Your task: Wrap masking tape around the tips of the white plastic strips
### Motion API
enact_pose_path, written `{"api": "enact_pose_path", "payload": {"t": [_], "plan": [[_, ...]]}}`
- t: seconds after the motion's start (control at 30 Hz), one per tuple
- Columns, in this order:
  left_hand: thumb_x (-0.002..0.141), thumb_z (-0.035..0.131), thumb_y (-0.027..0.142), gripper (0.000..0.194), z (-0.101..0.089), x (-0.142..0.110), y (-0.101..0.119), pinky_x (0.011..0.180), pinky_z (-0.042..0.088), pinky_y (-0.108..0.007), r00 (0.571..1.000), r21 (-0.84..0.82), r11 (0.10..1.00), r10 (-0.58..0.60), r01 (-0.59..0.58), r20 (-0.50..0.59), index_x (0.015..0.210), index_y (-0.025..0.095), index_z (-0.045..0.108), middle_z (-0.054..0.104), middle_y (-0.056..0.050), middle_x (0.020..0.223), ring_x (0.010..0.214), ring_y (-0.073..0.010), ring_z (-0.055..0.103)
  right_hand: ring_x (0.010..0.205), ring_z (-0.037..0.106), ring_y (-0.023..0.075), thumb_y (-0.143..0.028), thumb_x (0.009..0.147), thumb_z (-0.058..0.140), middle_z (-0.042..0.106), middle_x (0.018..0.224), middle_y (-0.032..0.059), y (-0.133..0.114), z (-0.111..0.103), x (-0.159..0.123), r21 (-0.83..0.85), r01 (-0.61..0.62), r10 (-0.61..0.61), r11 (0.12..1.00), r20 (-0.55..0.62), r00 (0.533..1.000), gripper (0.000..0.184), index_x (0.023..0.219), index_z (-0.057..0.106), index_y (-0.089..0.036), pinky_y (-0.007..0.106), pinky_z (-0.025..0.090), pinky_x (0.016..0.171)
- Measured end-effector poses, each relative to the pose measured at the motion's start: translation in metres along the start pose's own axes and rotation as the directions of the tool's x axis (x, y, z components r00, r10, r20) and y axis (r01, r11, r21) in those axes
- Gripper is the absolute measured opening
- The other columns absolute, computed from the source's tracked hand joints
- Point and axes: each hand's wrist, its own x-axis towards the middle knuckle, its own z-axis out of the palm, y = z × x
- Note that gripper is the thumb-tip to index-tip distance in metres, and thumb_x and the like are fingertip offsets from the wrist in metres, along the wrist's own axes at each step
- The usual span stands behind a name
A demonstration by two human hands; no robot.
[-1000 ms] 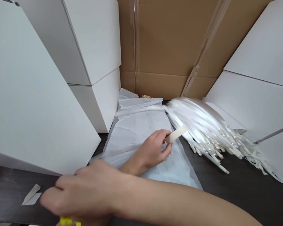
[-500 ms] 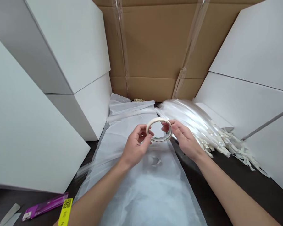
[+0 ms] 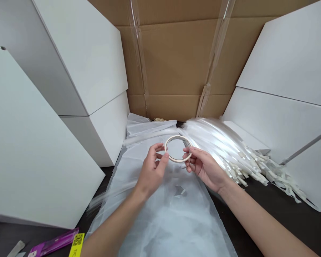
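Observation:
A narrow roll of cream tape point(image 3: 176, 160) stands up in front of me, its round hole facing me. My left hand point(image 3: 152, 167) grips the roll's left side with thumb and fingertips. My right hand point(image 3: 202, 166) pinches its right side. Both hands hover above a wrinkled translucent plastic sheet point(image 3: 160, 221). Just right of my right hand lies a fanned bundle of white plastic strips point(image 3: 216, 139) with cream tape tabs on their ends.
White flat-packed panels point(image 3: 34, 142) lean on the left and further white panels point(image 3: 283, 60) on the right, before a brown cardboard wall point(image 3: 173, 67). A purple packet point(image 3: 52, 244) and a yellow label point(image 3: 76, 244) lie at the bottom left on the dark table point(image 3: 270, 200).
One second ago my right hand was reaching across to the lower left. Both hands now hold the tape roll, which has turned so that it looks thinner and its hole faces me more.

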Motion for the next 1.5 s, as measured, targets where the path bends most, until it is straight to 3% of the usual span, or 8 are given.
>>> {"api": "enact_pose_path", "payload": {"t": [0.07, 0.2, 0.5, 0.8, 1.0, 1.27, 1.4, 1.5], "plan": [[0.094, 0.061, 0.041, 0.048, -0.001, -0.002, -0.001, 0.071, 0.049, -0.028, 0.986, 0.237, 0.958, 0.167, -0.161, -0.007, 0.137, 0.024, 0.047, 0.051, -0.012, 0.135, 0.092, -0.0166, 0.055, 0.067, 0.055, 0.0117, -0.044, 0.081, 0.078, 0.060, 0.079, 0.0022, -0.001, 0.000, -0.001, 0.020, 0.008, -0.008, 1.000, 0.016, 1.000, 0.031, 0.089, 0.066, -0.016, 0.023, 0.048, 0.055], [0.093, 0.062, 0.032, 0.038, -0.001, -0.005, -0.002, 0.084, 0.053, -0.032, 0.874, 0.469, 0.739, 0.431, -0.484, 0.224, 0.131, 0.026, 0.055, 0.050, -0.010, 0.132, 0.107, -0.0203, 0.057, 0.067, 0.055, 0.0109, -0.045, 0.082, 0.077, 0.060, 0.078, 0.0021, -0.002, 0.003, -0.004, 0.005, -0.001, 0.000, 1.000, 0.047, 0.999, 0.031, 0.088, 0.065, -0.017, 0.022, 0.047, 0.057], [0.099, 0.055, 0.020, 0.028, 0.002, -0.004, 0.002, 0.085, 0.054, -0.026, 0.754, 0.491, 0.583, 0.581, -0.647, 0.304, 0.126, 0.028, 0.059, 0.061, -0.003, 0.114, 0.102, -0.0130, 0.061, 0.072, 0.057, 0.0135, -0.046, 0.090, 0.069, 0.061, 0.078, 0.0032, 0.000, 0.009, -0.009, -0.123, 0.081, -0.062, 0.989, 0.148, 0.987, 0.029, 0.084, 0.066, -0.017, 0.023, 0.045, 0.055], [0.098, 0.057, 0.018, 0.007, -0.001, -0.004, 0.004, 0.083, 0.051, -0.026, 0.790, 0.469, 0.637, 0.527, -0.612, 0.314, 0.102, 0.022, 0.061, 0.067, 0.000, 0.099, 0.094, -0.0131, 0.059, 0.059, 0.057, 0.0113, -0.052, 0.089, 0.068, 0.063, 0.069, 0.0013, -0.002, 0.009, -0.009, -0.311, 0.138, -0.098, 0.940, 0.140, 0.985, 0.038, 0.079, 0.057, -0.017, 0.026, 0.049, 0.060], [0.099, 0.052, 0.016, 0.009, -0.002, -0.004, 0.004, 0.079, 0.049, -0.028, 0.842, 0.501, 0.677, 0.447, -0.538, 0.301, 0.095, 0.020, 0.059, 0.060, -0.004, 0.102, 0.098, -0.0163, 0.055, 0.058, 0.055, 0.0099, -0.054, 0.089, 0.066, 0.062, 0.070, 0.0000, 0.000, 0.009, -0.010, -0.422, 0.183, -0.131, 0.888, 0.151, 0.980, 0.040, 0.080, 0.058, -0.016, 0.025, 0.049, 0.059], [0.102, 0.041, 0.015, 0.013, 0.003, -0.004, 0.001, 0.078, 0.047, -0.029, 0.809, 0.478, 0.655, 0.510, -0.585, 0.290, 0.094, 0.020, 0.049, 0.057, -0.005, 0.101, 0.095, -0.0163, 0.051, 0.056, 0.053, 0.0100, -0.061, 0.085, 0.068, 0.059, 0.067, 0.0003, 0.003, 0.009, -0.007, -0.411, 0.108, -0.109, 0.905, 0.021, 0.994, 0.047, 0.073, 0.055, -0.017, 0.024, 0.048, 0.053], [0.104, 0.040, 0.024, 0.015, 0.005, -0.004, 0.004, 0.078, 0.047, -0.030, 0.871, 0.459, 0.745, 0.464, -0.484, 0.164, 0.091, 0.020, 0.046, 0.057, -0.004, 0.097, 0.093, -0.0166, 0.053, 0.074, 0.062, 0.0163, -0.063, 0.089, 0.061, 0.067, 0.085, 0.0033, 0.003, 0.011, -0.010, -0.424, 0.184, -0.179, 0.887, 0.051, 0.982, 0.044, 0.098, 0.053, -0.021, 0.028, 0.054, 0.060], [0.105, 0.039, 0.029, 0.017, 0.004, -0.004, 0.007, 0.078, 0.047, -0.031, 0.899, 0.463, 0.782, 0.430, -0.417, 0.085, 0.091, 0.021, 0.046, 0.057, -0.003, 0.095, 0.091, -0.0169, 0.055, 0.081, 0.065, 0.0176, -0.056, 0.093, 0.060, 0.069, 0.095, 0.0036, 0.001, 0.015, -0.018, -0.561, 0.297, -0.248, 0.773, 0.165, 0.955, 0.047, 0.125, 0.047, -0.024, 0.033, 0.056, 0.074]]}}
